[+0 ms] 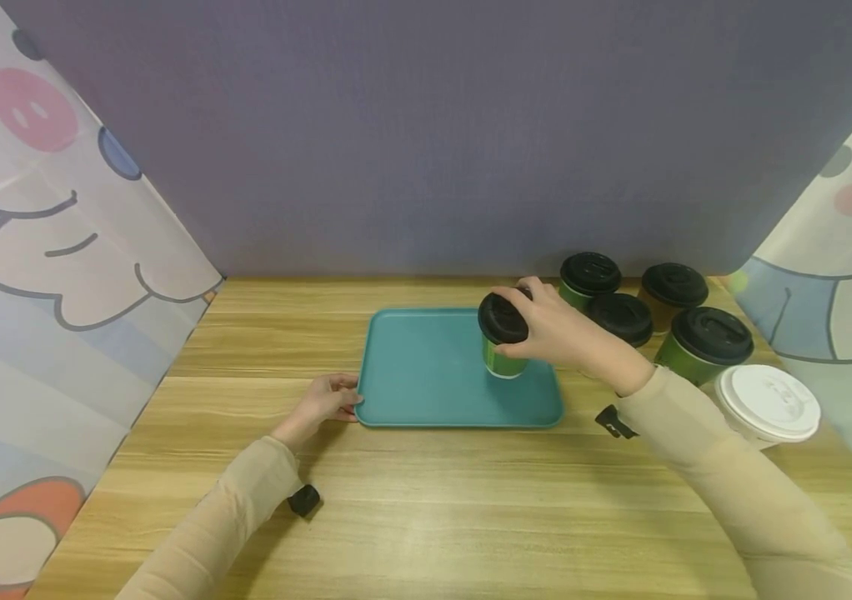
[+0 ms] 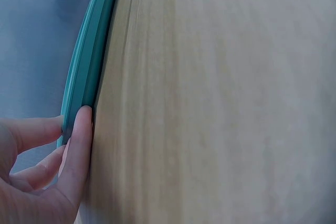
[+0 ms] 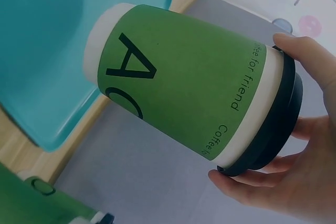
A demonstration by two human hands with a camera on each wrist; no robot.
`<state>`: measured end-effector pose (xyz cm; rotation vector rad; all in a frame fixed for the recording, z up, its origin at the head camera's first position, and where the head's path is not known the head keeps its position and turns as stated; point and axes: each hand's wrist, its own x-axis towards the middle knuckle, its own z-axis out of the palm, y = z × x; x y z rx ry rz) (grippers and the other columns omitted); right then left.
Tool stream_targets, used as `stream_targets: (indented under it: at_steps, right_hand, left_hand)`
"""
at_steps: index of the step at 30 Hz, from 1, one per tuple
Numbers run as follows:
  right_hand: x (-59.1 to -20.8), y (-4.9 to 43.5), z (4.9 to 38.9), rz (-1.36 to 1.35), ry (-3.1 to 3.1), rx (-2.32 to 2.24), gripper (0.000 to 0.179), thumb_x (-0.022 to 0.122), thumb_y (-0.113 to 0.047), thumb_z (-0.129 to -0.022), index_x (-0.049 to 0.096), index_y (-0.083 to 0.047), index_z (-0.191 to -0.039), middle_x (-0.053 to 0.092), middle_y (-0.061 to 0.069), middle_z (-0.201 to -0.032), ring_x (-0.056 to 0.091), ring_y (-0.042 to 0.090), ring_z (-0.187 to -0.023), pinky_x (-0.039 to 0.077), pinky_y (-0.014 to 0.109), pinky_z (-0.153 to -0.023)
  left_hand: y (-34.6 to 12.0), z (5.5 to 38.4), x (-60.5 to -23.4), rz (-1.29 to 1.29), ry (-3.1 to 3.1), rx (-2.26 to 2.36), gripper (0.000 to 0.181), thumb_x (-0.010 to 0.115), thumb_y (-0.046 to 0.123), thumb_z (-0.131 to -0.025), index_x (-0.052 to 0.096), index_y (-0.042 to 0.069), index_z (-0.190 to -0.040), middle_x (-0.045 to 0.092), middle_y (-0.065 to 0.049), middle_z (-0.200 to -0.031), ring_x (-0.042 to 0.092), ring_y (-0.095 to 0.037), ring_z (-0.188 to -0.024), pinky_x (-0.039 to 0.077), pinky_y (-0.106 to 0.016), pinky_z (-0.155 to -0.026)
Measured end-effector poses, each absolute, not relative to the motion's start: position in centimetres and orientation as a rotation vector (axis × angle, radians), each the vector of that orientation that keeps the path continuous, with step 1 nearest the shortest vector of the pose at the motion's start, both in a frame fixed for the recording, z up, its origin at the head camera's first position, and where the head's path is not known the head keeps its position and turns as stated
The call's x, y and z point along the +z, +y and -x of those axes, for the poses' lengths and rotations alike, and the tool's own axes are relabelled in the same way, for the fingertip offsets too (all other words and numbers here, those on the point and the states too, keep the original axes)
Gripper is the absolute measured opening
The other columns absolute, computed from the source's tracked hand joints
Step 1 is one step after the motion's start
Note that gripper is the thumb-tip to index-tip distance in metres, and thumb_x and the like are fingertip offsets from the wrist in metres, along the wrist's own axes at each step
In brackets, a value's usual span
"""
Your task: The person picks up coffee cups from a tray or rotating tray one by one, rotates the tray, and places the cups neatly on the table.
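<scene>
My right hand (image 1: 549,329) grips a green paper coffee cup (image 3: 178,80) by its black lid (image 3: 273,119), thumb and fingers spread around the lid's edge. In the head view the cup overlaps the right half of a teal tray (image 1: 426,367). Dark lettering runs over the cup's green sleeve in the right wrist view. At the tray's left end, my left hand (image 1: 323,398) pinches the rim near the front corner. The left wrist view shows thumb and fingers (image 2: 79,145) on either side of that rim.
Right of the tray stand several lidded cups: green ones with black lids (image 1: 711,335), a brown one (image 1: 674,287) and one with a white lid (image 1: 769,402). A grey wall (image 1: 426,150) closes off the back of the wooden table (image 1: 426,508). Cartoon-printed curtains (image 1: 36,250) flank both sides.
</scene>
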<state>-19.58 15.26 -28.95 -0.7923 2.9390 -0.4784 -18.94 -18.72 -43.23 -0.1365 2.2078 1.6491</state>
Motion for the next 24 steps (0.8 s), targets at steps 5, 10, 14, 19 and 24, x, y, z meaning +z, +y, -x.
stream_targets:
  at_steps: [5,10,14,19,24]
  right_hand:
    - [-29.0,16.5,19.1,0.763,2.954,-0.481,0.078,0.067,-0.036,-0.075,0.027,-0.009,-0.137,0.023,0.025,-0.130,0.029,0.041,-0.117,0.043,0.054,-0.083]
    - [-29.1,17.7,18.6,0.739,2.990,-0.461,0.078,0.068,-0.037,-0.074,0.029,-0.011,-0.136,0.024,0.025,-0.129,0.028,0.042,-0.118,0.040,0.058,-0.084]
    - [-29.0,18.6,18.2,0.712,2.998,-0.454,0.079,0.068,-0.038,-0.074,0.028,-0.012,-0.137,0.023,0.026,-0.130,0.027,0.043,-0.119,0.039,0.060,-0.084]
    - [-28.9,19.6,17.6,0.686,3.022,-0.437,0.079,0.068,-0.037,-0.074,0.028,-0.011,-0.137,0.024,0.028,-0.130,0.029,0.046,-0.115,0.040,0.060,-0.082]
    - [-28.9,20.7,17.0,0.686,3.059,-0.441,0.078,0.069,-0.036,-0.074,0.030,-0.007,-0.136,0.027,0.027,-0.125,0.034,0.045,-0.109,0.042,0.058,-0.079]
  left_hand:
    - [-18.7,18.9,-43.4,0.158,2.218,1.644,0.043,0.054,-0.001,-0.083,0.042,-0.013,-0.122,0.054,-0.012,-0.080,0.056,-0.014,-0.061,0.056,-0.029,-0.062]
    - [-18.7,18.9,-43.4,0.149,2.217,1.646,0.043,0.054,-0.001,-0.083,0.041,-0.013,-0.122,0.054,-0.011,-0.079,0.056,-0.014,-0.061,0.056,-0.029,-0.061]
    - [-18.6,18.8,-43.2,0.142,2.215,1.651,0.044,0.054,-0.001,-0.083,0.040,-0.014,-0.122,0.055,-0.011,-0.079,0.055,-0.013,-0.060,0.056,-0.028,-0.060]
    - [-18.6,18.8,-43.0,0.151,2.216,1.660,0.044,0.054,-0.001,-0.083,0.041,-0.014,-0.122,0.055,-0.012,-0.079,0.056,-0.013,-0.059,0.056,-0.028,-0.060]
    - [-18.6,18.8,-42.9,0.142,2.219,1.660,0.043,0.054,-0.001,-0.083,0.041,-0.014,-0.122,0.055,-0.012,-0.080,0.056,-0.013,-0.060,0.056,-0.029,-0.060]
